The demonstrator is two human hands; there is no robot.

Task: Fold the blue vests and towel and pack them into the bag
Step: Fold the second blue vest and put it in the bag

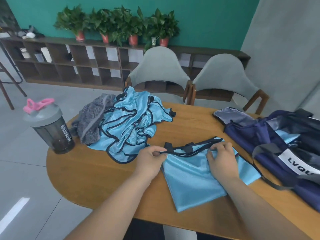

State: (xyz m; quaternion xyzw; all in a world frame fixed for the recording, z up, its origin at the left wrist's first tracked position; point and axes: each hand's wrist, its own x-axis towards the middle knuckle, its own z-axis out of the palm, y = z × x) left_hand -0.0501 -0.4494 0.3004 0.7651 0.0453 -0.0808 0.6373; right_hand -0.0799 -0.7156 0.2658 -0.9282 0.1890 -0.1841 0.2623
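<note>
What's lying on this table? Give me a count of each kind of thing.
Shaker bottle: 1
Grey striped towel: 1
Navy bag: 1
Flat blue vest: 1
Heap of blue vests: 1, too tangled to count singly
Total: 5

Both hands (152, 157) (220, 157) pinch a blue vest's (194, 177) top edge.

The bag (251, 134) runs off the right edge, its white label (294, 162) cut short after "LVQU".
</note>
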